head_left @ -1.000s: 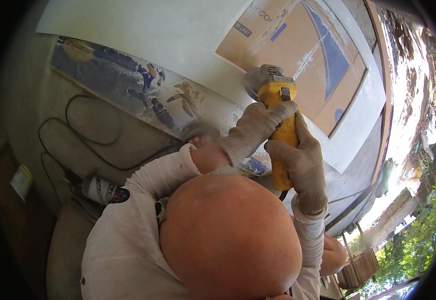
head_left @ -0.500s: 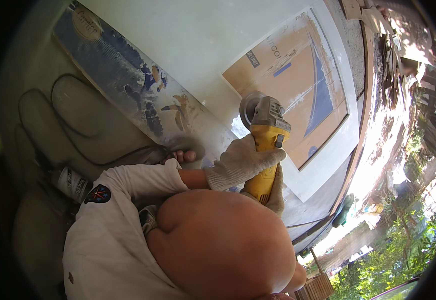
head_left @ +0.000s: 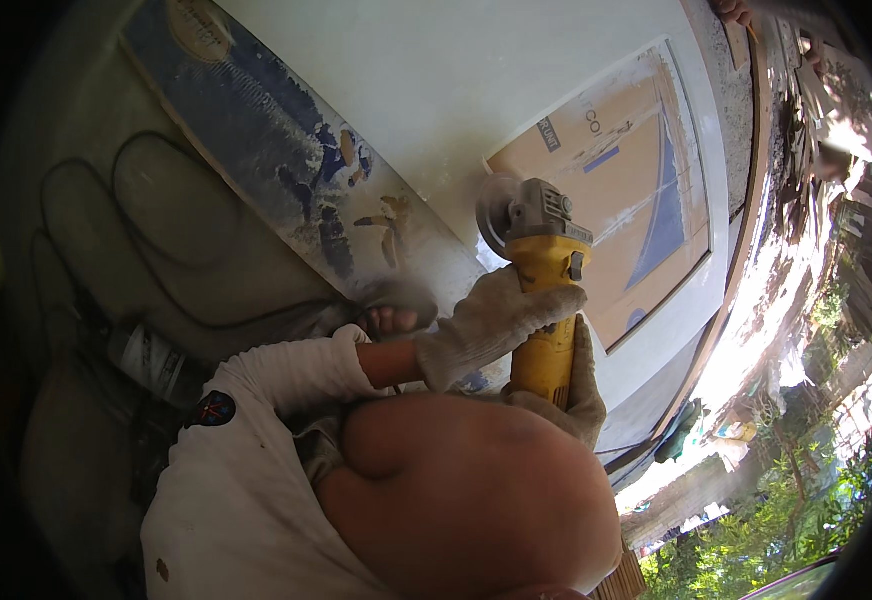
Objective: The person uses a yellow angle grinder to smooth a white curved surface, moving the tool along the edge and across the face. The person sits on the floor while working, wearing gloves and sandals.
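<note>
Fingers of beige-gloved left hand (head_left: 481, 328), right hand (head_left: 583, 385) closed round yellow-grey angle grinder (head_left: 544, 262), at centre. White flat sheet (head_left: 406, 85), twelve o'clock: cut seems mostly done, exposing brown cardboard (head_left: 616, 205), two o'clock. Edge near grey round disc (head_left: 496, 215), eleven o'clock, perhaps unfinished.

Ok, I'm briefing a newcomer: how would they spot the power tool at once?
Find the big pale sheet framing brown cardboard. Near the cardboard's left edge in the picture, held by the gloved left hand and right hand, is the grinder, a round disc at its grey head. Its yellow body sets it apart from pale sheet and brown cardboard.
</note>
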